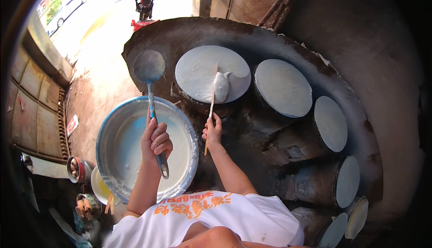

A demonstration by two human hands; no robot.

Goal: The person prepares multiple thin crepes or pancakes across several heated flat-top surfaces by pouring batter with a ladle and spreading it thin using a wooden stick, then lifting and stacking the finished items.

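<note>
Your left hand [155, 141] gripped the ladle [150, 66], raised at 11 o'clock above the basin [108, 131]; your right hand [212, 131] clasped the spreader [211, 101] on the nearest griddle [198, 68]. Batter could have dripped off the griddle's rim if dragged wide. Room was tight: 5 more griddles crowded from 2 to 5 o'clock.

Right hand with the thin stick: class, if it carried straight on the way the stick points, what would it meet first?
Most likely the white batter on the nearest round griddle plate. The right hand aims its stick up at it; the tip seems to touch it already, though depth is unclear.
</note>
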